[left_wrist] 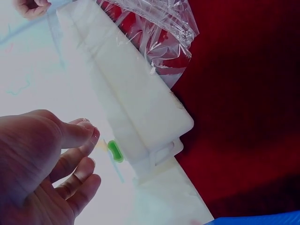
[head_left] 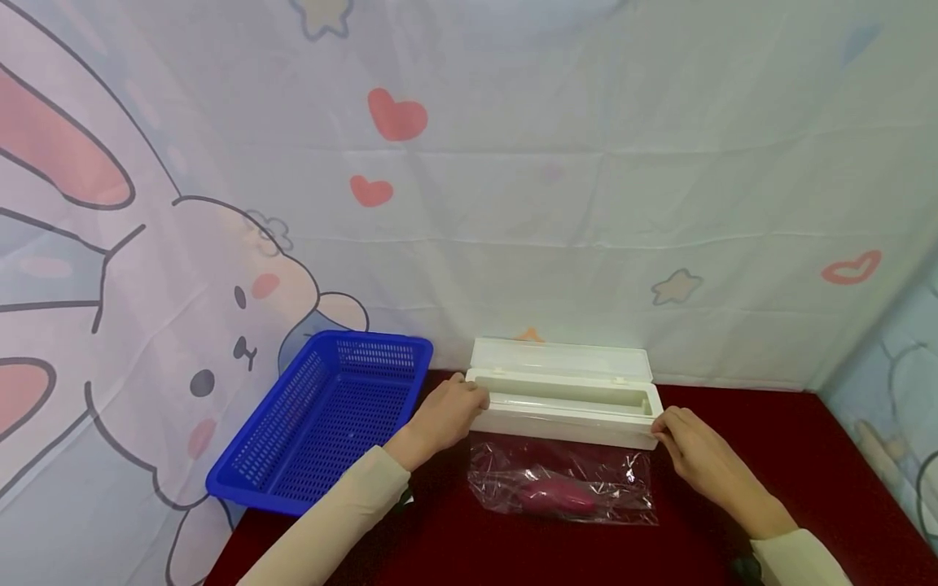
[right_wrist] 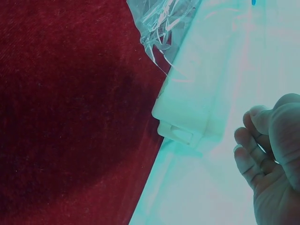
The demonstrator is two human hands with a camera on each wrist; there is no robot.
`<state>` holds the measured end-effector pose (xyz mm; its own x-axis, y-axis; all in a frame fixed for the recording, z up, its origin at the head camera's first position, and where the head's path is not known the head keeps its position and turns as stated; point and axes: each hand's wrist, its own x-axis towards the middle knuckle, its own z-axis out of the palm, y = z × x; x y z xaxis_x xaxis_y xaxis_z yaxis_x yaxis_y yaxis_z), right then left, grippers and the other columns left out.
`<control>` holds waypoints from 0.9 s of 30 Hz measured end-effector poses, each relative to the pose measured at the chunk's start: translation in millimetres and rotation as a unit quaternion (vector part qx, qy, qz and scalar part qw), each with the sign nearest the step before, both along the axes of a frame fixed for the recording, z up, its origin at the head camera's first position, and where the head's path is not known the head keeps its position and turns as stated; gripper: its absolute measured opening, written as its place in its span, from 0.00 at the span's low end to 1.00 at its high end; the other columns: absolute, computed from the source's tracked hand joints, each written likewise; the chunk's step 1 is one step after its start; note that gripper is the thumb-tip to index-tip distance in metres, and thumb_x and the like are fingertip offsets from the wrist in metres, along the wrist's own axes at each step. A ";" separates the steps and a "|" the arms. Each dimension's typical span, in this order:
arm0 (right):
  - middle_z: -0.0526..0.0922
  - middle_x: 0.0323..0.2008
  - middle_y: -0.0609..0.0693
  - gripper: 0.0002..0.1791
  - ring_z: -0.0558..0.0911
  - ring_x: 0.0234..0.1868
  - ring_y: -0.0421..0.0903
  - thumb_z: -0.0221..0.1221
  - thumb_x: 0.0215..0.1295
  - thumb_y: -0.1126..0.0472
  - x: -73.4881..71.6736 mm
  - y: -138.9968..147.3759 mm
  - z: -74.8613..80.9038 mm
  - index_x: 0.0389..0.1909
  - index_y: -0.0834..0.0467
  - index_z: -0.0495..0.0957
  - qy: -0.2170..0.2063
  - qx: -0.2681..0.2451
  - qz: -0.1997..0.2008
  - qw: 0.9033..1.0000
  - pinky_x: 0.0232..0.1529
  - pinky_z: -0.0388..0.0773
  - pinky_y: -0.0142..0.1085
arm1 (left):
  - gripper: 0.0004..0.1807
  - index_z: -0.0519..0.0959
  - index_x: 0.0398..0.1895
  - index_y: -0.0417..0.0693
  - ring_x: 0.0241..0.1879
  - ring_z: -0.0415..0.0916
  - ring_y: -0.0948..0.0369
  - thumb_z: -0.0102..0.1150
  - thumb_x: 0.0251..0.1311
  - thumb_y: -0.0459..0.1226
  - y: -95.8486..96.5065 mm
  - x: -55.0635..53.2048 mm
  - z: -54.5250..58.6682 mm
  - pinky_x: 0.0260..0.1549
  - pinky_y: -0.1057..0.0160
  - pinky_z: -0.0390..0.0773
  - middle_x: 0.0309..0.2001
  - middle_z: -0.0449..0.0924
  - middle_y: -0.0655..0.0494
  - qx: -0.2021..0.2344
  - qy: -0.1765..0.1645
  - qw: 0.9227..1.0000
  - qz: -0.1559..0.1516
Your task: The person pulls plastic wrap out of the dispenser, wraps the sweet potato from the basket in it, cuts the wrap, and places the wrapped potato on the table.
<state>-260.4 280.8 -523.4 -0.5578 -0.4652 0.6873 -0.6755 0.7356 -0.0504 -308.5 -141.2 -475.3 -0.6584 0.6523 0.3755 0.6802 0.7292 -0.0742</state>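
A long white cling film box (head_left: 572,425) stands on the dark red table with its lid (head_left: 560,360) raised at the back. Clear cling film (head_left: 498,480) spreads from its front side over the tabletop, wrinkled, with a pink oblong thing (head_left: 558,496) beneath or inside it. At the box's left end, my left hand (head_left: 449,407) has thumb and index fingertip together, pinching the film's edge. My right hand (head_left: 692,448) pinches the film likewise at the right end. Both wrist views show the left hand (left_wrist: 51,159) and right hand (right_wrist: 276,145) beside the box.
A blue plastic basket (head_left: 252,496) with perforated sides sits to the left of the box, close to my left forearm. Behind the table hangs a pale cloth (head_left: 557,268) printed with a rabbit, hearts and stars. The table's right edge (head_left: 872,468) meets another cloth.
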 end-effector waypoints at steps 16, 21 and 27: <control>0.79 0.35 0.44 0.20 0.75 0.36 0.40 0.74 0.50 0.79 7.1 3.0 5.9 0.38 0.59 0.79 -0.004 0.005 -0.008 1.000 0.38 0.70 0.27 | 0.03 0.83 0.38 0.49 0.37 0.78 0.54 0.63 0.73 0.33 0.3 5.6 -0.2 0.43 0.59 0.78 0.40 0.88 0.54 -0.019 0.011 1.000 0.000; 0.79 0.35 0.45 0.20 0.75 0.36 0.41 0.74 0.50 0.79 8.7 3.2 7.5 0.38 0.60 0.79 -0.004 -0.001 -0.004 1.000 0.39 0.70 0.28 | 0.02 0.82 0.39 0.47 0.38 0.78 0.54 0.64 0.72 0.32 0.7 11.4 4.2 0.42 0.58 0.80 0.41 0.87 0.54 -0.020 0.020 1.000 0.006; 0.79 0.35 0.44 0.20 0.76 0.36 0.41 0.74 0.49 0.80 14.6 0.9 7.8 0.37 0.59 0.79 0.000 -0.007 -0.003 1.000 0.39 0.71 0.30 | 0.07 0.80 0.38 0.48 0.37 0.77 0.54 0.67 0.67 0.29 -0.4 18.9 5.4 0.37 0.58 0.80 0.38 0.85 0.54 -0.019 0.040 0.999 0.012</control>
